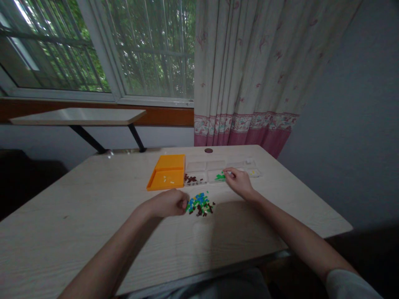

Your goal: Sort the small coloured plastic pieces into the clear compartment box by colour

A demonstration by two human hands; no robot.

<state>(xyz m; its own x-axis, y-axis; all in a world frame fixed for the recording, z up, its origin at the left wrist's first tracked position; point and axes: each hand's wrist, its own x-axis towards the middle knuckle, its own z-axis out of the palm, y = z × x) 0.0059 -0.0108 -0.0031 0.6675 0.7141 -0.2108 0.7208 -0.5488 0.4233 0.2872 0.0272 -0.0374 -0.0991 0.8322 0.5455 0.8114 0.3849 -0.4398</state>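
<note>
A loose pile of small blue, green, brown and yellow plastic pieces [199, 203] lies on the table. At its left edge, my left hand [173, 202] has its fingers curled in; what they hold, if anything, is hidden. My right hand [239, 181] reaches over a clear compartment tray [215, 165], fingertips pinched together beside the green pieces [220, 176] in a front compartment. Anything in that pinch is too small to name. Brown pieces [191, 179] fill part of the compartment to the left, and a few yellow pieces [253, 172] sit in the right one.
An orange open case [170, 162] with several pale pieces in it stands left of the clear tray. A raised white shelf [81, 116] on black legs is at the back left of the wooden table [93, 199]. Behind are a window and a curtain [243, 83].
</note>
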